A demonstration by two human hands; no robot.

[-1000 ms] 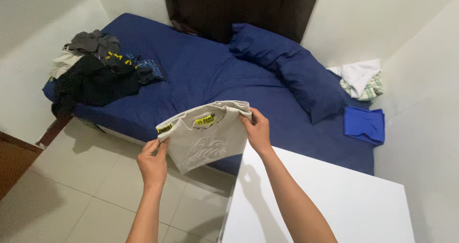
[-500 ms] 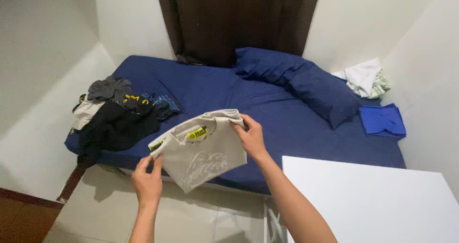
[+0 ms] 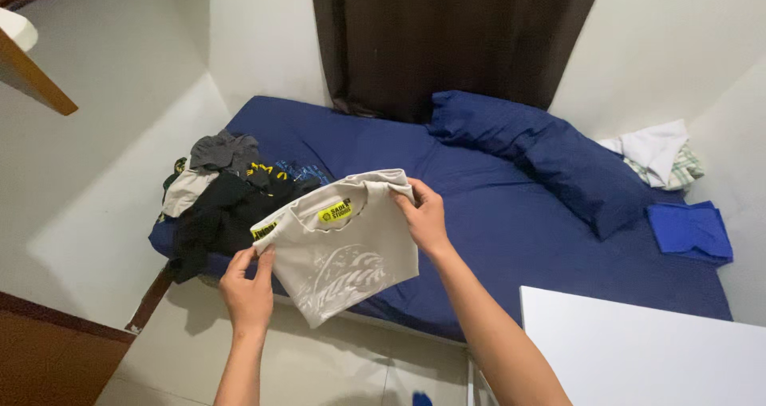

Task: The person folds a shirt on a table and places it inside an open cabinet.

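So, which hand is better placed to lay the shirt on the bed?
Probably the right hand: it grips the shirt at the collar, over the bed. The left hand holds the corner above the floor.

A bedroom in a home. A bed (image 3: 479,214) with a dark blue sheet fills the corner between plain white walls, with a blue pillow (image 3: 542,154) toward its far right end. A dark curtain (image 3: 447,39) hangs behind it. Loose clothes (image 3: 223,190) are heaped at the bed's left end, and the floor (image 3: 319,366) is pale tile.
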